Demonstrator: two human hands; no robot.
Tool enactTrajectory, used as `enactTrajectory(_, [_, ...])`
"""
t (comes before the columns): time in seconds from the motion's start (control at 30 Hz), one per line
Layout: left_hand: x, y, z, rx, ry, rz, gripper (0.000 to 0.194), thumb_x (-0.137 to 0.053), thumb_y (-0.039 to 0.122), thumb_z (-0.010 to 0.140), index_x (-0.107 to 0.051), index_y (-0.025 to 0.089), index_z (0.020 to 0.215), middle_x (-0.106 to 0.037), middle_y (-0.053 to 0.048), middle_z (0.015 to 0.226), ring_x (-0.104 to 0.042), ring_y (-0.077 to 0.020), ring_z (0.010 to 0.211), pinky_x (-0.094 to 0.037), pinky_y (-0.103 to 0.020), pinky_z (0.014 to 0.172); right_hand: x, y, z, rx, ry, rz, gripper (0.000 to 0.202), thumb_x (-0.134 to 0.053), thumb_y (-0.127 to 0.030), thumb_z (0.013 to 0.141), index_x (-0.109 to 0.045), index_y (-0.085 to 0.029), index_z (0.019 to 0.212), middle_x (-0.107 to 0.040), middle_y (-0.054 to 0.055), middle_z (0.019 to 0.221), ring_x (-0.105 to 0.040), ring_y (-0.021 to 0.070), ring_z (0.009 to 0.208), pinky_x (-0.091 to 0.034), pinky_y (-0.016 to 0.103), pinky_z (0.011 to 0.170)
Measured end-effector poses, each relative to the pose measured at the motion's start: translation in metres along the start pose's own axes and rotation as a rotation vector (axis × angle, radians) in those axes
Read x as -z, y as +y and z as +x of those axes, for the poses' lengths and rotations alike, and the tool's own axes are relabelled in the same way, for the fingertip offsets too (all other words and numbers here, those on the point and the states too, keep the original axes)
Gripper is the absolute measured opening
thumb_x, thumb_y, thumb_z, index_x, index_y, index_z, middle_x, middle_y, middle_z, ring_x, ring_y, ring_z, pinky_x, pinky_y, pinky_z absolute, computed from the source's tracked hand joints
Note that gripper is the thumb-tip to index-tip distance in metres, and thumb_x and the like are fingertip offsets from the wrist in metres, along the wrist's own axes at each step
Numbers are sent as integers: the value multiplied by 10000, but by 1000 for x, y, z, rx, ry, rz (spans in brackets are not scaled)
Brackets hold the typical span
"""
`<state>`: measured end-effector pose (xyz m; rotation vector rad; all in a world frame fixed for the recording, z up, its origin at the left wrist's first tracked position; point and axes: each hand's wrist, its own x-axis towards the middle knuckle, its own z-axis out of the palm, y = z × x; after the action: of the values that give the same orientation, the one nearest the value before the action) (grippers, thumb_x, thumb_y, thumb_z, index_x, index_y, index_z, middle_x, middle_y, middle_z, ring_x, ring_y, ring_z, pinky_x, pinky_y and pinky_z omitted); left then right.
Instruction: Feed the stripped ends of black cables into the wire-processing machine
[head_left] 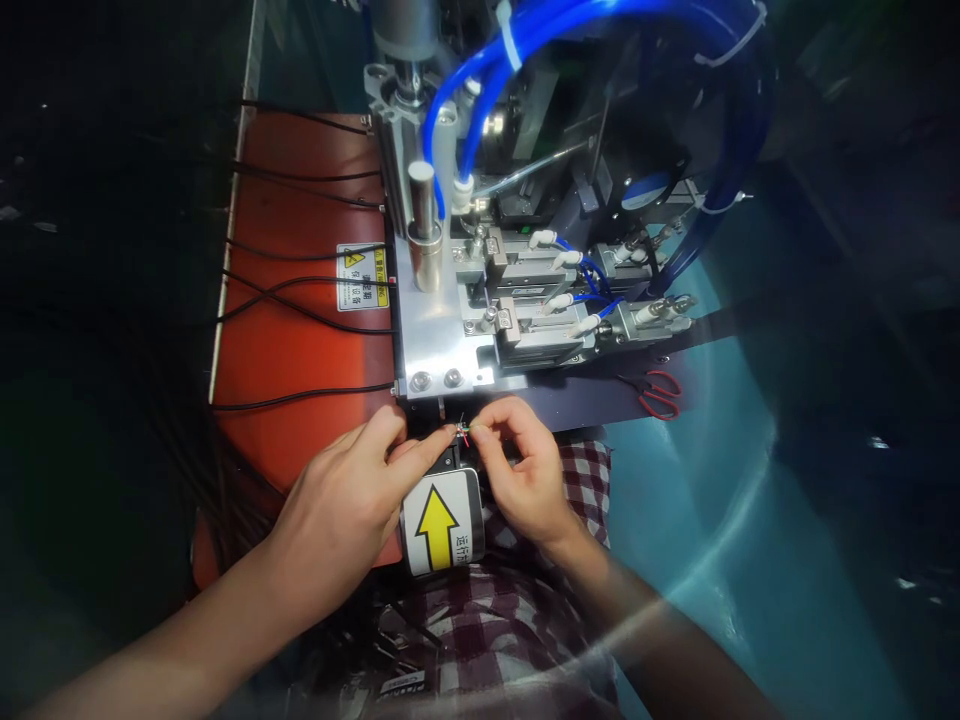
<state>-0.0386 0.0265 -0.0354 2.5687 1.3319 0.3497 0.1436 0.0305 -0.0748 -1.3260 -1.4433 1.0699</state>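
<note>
Checked cloth filled the nearest part of the view, over the person's lap, and both forearms reached forward across it. Just beyond lay a label with a yellow arrow that pointed away toward the machine, probably to mark the feed direction.

The left hand and right hand met at the front edge of the machine. Each pinched one end of a thin wire, thumb against forefinger, with red and green strands showing in the small gap between the fingertips (too small to tell more). The wire was held level and close to the plate's front lip, seemingly so its bared end lined up with the opening there.

An orange mat lay to the left, crossed by several black cables that ran into the machine's side; they left little free room on that side. To the right, red-handled scissors rested on the dark base, well apart from the hands, with open teal surface beyond them.

Farther off stood the metal plate with two bolts near its front edge, then small clamps fed by blue hoses that looped overhead, and an upright cylinder behind them.
</note>
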Motion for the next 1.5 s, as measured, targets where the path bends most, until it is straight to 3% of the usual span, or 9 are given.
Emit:
enactTrajectory(0.57, [-3,-2,1,-13,19,-13,373,-383,119,904,-581,169,1217,-457,-53,816,-531,-185,654,-479,-302,527,1,8,-2,5,32,58,79,-558,-147,852,-581,-191,791,-565,0,763,-524,134,680,-424,257,621])
enactTrajectory(0.9, [-3,-3,-1,-11,17,-29,382,-397,126,897,-548,179,1245,-445,-53,860,-535,-190,685,-479,-306,545,6,7,-6,-103,29,95,24,-574,-192,847,-597,-185,850,-572,9,788,-519,125,660,-426,250,612])
enactTrajectory(1.27, [-3,-2,0,-10,28,-18,379,-379,128,902,-558,183,1232,-434,-43,845,-531,-176,666,-466,-287,534,2,-2,2,-354,-29,307,100,-617,-245,766,-577,-171,712,-519,-26,630,-416,104,537,-342,238,507])
enactTrajectory(1.5, [-5,-2,-1,16,6,-28,389,-378,125,898,-538,203,1244,-440,-44,873,-528,-174,689,-463,-286,554,-4,-5,2,-443,37,359,97,-621,-230,716,-568,-162,671,-504,-37,579,-390,91,498,-314,231,489])
